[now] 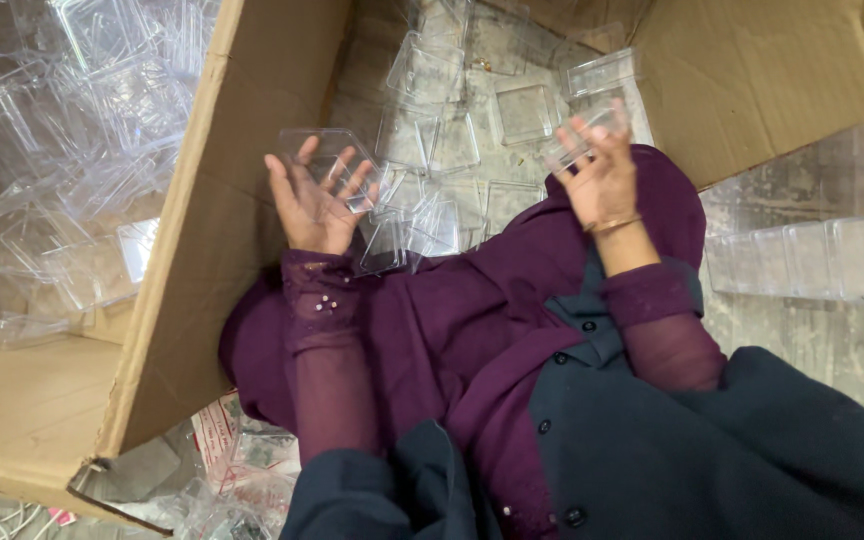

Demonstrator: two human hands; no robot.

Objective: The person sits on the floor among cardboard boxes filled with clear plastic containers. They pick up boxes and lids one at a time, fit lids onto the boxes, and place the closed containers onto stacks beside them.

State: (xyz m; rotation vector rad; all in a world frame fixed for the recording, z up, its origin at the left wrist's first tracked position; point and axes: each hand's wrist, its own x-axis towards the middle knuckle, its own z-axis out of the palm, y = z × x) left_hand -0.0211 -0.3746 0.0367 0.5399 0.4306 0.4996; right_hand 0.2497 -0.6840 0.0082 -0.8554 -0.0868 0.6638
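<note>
Two hands: both raised over an open cardboard box, each with a clear plastic piece.
Left fingers (pixel 337 172): spread and slightly curled, grasping a clear square tray from behind; fingertips show through the plastic.
Left hand (pixel 314 205): palm toward the camera, over the box's left inner wall.
Left tray (pixel 324 150): clear, shallow, square with rounded corners, held about upright, above the pile in the box.
Right fingers (pixel 597 130): curled around a clear lid-like piece, grasping it at its lower edge.
Right hand (pixel 604 185): back of hand toward the camera, thin gold bangle (pixel 612 224) on the wrist.
Right piece (pixel 584 140): clear, small, tilted; exact shape hard to tell against the other plastic behind it.
Sleeves: sheer purple sleeve (pixel 327 350) on the left arm with small beads, same fabric on the right arm.
Clothing: purple scarf (pixel 472 310) draped down the front, dark buttoned garment (pixel 652 450) below it.
Box (pixel 222 230): large brown cardboard box, flaps open, floor covered with loose clear square trays (pixel 452 140).
Left of box: heap of clear plastic containers (pixel 82 130), well apart from the hands.
Right of box: row of clear containers (pixel 822 258) lined up on a grey floor.
Bottom left: more clear packaging (pixel 242 470) with red-printed paper beside the box corner.
</note>
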